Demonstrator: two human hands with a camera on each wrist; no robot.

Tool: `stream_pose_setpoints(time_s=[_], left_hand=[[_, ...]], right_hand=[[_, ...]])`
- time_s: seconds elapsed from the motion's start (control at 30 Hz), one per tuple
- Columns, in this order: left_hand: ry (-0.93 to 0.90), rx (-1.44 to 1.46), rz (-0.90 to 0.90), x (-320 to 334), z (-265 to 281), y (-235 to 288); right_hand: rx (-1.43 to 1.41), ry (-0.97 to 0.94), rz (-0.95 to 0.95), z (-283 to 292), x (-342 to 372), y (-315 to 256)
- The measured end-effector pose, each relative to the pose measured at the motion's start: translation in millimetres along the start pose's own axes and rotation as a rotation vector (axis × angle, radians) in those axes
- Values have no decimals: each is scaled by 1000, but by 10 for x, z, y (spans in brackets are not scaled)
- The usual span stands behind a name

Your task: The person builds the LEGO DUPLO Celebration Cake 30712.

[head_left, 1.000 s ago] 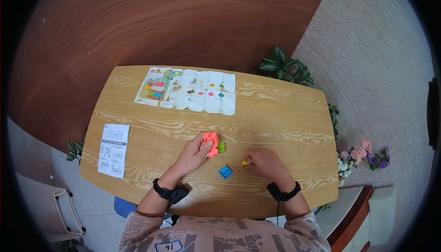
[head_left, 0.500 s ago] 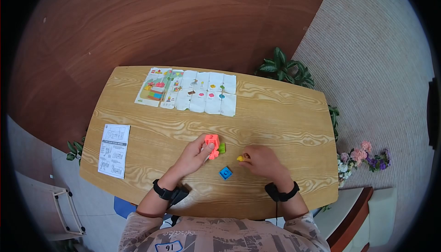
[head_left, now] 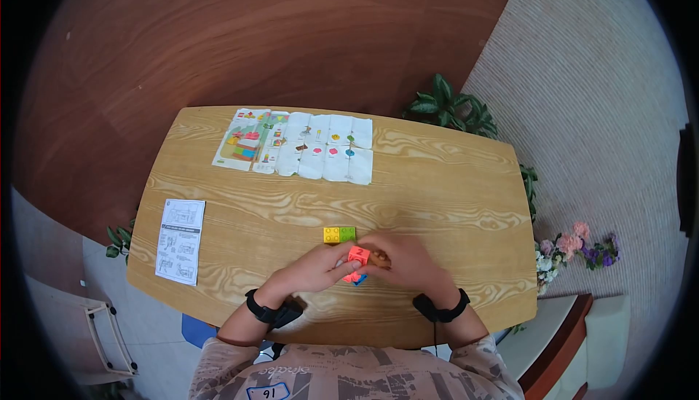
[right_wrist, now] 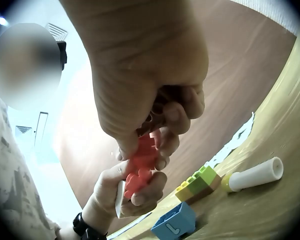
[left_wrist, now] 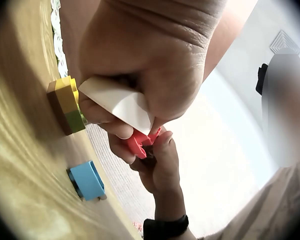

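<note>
My left hand (head_left: 314,269) grips a coral-red toy brick (head_left: 357,256) bearing a numeral, together with a white piece (left_wrist: 121,102) in its palm. From the other side, my right hand (head_left: 413,261) meets it, thumb and fingers at the red piece's upper end, while a brown studded brick (right_wrist: 152,120) sits within its curled fingers. Below the hands, a blue brick (right_wrist: 175,221) rests on the table, mostly covered in the head view. Just beyond them lies a yellow and green block (head_left: 339,234) with a brown underside.
A white cylinder (right_wrist: 255,175) with a yellow end lies on the table in the right wrist view. An unfolded picture sheet (head_left: 313,145) lies toward the far edge, and a printed instruction sheet (head_left: 180,241) at the left. Plants (head_left: 451,108) stand behind the table (head_left: 451,181).
Both hands have come together, the left moving right and toward the body with the red brick. My right hand has left the small yellow piece, and the yellow-green block is uncovered.
</note>
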State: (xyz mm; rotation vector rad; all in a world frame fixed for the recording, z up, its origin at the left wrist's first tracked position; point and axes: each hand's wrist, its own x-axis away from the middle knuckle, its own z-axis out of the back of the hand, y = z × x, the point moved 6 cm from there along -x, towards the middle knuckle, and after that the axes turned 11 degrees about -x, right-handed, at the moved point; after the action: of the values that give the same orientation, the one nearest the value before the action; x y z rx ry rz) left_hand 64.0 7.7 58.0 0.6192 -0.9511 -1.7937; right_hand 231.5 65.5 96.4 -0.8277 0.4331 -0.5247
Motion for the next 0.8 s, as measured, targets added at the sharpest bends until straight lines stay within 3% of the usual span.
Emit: stream_pose_setpoints(time_s=[0.23,0.43,0.63,0.8], left_hand=[[-170,-203,29,-11,-86,-72],[-175,-260,85,-19,-73,15],[-154,-248,48,-13,-62,28],[3,-196,25,9,51,59]], right_hand=[[28,-47,105,-101,25,12],[-33,-17,99,-77,56,47],[-59,5,34,-63,94,79],[-103,88,-5,28,95,11]])
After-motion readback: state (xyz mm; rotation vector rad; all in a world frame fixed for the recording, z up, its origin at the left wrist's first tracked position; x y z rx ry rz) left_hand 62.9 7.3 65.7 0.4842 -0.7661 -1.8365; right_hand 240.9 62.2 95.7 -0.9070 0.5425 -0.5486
